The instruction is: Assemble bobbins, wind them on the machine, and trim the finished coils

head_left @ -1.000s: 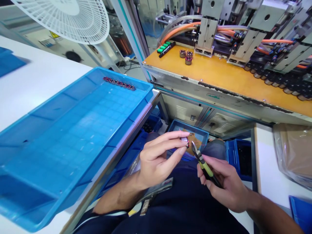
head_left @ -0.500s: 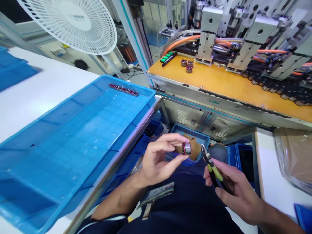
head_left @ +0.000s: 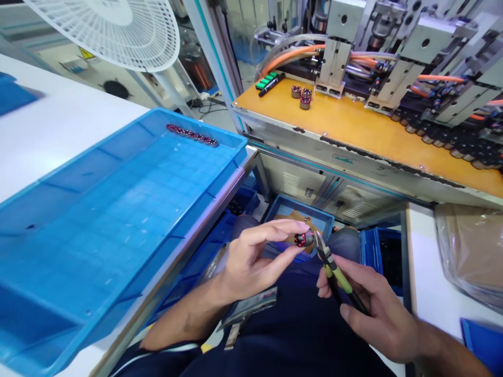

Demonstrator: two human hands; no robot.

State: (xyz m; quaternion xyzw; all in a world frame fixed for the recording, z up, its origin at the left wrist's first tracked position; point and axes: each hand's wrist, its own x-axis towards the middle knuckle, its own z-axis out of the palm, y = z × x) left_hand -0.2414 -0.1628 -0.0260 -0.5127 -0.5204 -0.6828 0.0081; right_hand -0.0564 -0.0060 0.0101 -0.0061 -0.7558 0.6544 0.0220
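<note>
Between the thumb and fingers of my left hand (head_left: 257, 256) is a small motor stator (head_left: 304, 239), a dark ring with red windings. My right hand (head_left: 377, 303) is wrapped around the yellow-green and black handles of a pair of cutting pliers (head_left: 334, 269). The plier jaws point up and left, right beside the stator's right side; whether they touch it I cannot tell. A row of similar stators (head_left: 192, 135) lies along the far end of the large blue tray (head_left: 157, 209) on my left.
Three stators (head_left: 302, 96) stand on the orange machine bench (head_left: 338, 118), near a black marker (head_left: 271, 85). A blue bin (head_left: 275, 205) with cardboard sits low in front of me. A white fan (head_left: 129, 31) stands behind the tray. A plastic-wrapped carton (head_left: 471, 251) lies at right.
My right hand has brought the plier tips left, up to the stator. The stator has turned a little in my left fingers. The whole view has shifted slightly.
</note>
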